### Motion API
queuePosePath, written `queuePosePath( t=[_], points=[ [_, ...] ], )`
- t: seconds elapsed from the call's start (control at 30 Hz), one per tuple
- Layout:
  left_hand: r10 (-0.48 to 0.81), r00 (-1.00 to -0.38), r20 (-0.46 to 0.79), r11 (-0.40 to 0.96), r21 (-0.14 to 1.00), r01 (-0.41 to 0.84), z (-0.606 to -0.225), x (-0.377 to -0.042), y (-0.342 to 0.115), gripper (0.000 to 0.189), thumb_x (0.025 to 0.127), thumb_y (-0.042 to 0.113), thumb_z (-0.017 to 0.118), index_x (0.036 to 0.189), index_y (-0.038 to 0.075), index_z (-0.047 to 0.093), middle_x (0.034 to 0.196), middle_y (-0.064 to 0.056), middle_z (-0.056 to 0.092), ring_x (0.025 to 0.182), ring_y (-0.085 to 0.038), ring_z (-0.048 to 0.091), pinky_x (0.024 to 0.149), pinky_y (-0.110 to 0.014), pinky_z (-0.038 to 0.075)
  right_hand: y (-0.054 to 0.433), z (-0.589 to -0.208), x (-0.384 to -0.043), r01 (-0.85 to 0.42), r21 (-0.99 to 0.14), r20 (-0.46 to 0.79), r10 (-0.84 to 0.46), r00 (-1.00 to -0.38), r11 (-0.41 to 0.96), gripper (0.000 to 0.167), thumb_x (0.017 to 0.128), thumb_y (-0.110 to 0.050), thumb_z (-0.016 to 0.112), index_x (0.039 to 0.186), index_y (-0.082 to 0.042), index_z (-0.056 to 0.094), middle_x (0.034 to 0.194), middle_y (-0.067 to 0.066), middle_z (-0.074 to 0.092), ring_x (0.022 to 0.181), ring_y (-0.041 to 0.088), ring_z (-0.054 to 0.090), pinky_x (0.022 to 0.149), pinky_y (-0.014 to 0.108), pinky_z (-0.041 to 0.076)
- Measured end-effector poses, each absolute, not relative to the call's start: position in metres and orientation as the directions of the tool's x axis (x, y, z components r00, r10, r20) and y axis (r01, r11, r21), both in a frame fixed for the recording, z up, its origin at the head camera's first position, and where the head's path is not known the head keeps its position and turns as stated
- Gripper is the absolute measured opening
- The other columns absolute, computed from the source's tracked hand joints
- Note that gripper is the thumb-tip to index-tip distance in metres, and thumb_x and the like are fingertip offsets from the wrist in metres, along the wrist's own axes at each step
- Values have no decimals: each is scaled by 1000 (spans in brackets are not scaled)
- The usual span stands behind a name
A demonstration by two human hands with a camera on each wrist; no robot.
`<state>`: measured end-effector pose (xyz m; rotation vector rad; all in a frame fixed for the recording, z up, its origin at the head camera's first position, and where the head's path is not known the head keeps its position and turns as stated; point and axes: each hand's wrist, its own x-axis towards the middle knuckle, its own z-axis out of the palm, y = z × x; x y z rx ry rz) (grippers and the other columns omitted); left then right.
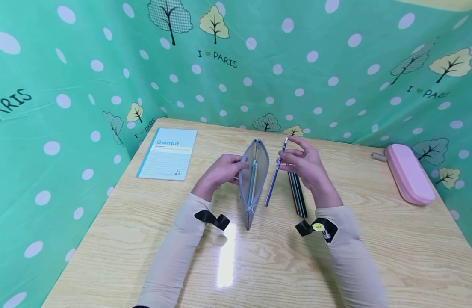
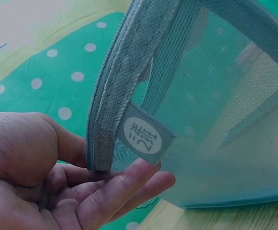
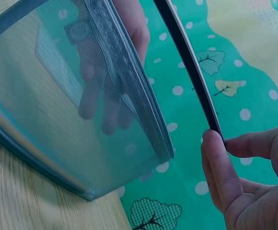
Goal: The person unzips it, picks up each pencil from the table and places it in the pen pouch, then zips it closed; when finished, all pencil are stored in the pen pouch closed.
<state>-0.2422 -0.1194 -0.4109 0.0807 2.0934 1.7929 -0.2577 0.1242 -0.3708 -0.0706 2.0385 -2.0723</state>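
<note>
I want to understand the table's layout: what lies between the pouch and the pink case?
The head view shows, between pouch and case, the right hand pinching a pencil, and more pencils on the table.

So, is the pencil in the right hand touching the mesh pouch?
Apart: the head view shows bare tabletop between the pencil and the mesh pouch.
</note>
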Motion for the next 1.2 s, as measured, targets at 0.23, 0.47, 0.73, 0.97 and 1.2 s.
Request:
queuePosePath(
  t=[0.23, 0.47, 0.73, 0.97, 1.2],
  points=[
    [284, -926, -249, 182, 962, -202, -412, -243, -118, 35, 105, 12, 55, 132, -10, 63, 82, -5, 61, 75, -15, 66, 71, -30, 65, 110, -371, -259, 116, -993, -116, -180, -977, 12, 67, 99, 7, 58, 160, -3, 31, 92, -3, 69, 84, 11, 71, 78, 26, 65],
    [284, -925, -252, 179, 962, -207, -412, -244, -118, 37, 105, 12, 55, 136, -8, 62, 83, -7, 63, 75, -14, 66, 70, -30, 65, 97, -370, -260, 115, -993, -112, -184, -976, -2, 66, 99, 9, 57, 159, -2, 32, 98, 5, 67, 82, 11, 71, 77, 27, 65],
    [289, -924, -252, 172, 963, -209, -411, -244, -118, 35, 105, 11, 55, 132, -9, 64, 84, -7, 64, 75, -15, 67, 70, -30, 65, 89, -371, -261, 111, -994, -109, -177, -978, -1, 65, 97, 12, 57, 157, -2, 35, 95, 5, 65, 73, 11, 71, 73, 26, 65],
    [293, -923, -251, 166, 964, -210, -411, -244, -118, 35, 105, 11, 55, 133, -8, 63, 93, -12, 68, 76, -16, 69, 70, -31, 65, 85, -373, -261, 108, -994, -107, -153, -982, 5, 68, 96, 13, 57, 158, -3, 35, 95, 4, 63, 75, 10, 70, 73, 26, 65],
    [293, -922, -251, 171, 963, -208, -412, -244, -118, 37, 105, 12, 55, 136, -8, 61, 102, -19, 70, 82, -21, 72, 73, -34, 66, 84, -374, -261, 91, -995, -95, -126, -987, 37, 69, 95, 14, 58, 158, -6, 37, 98, 6, 62, 75, 12, 70, 73, 28, 66]
  ],
)
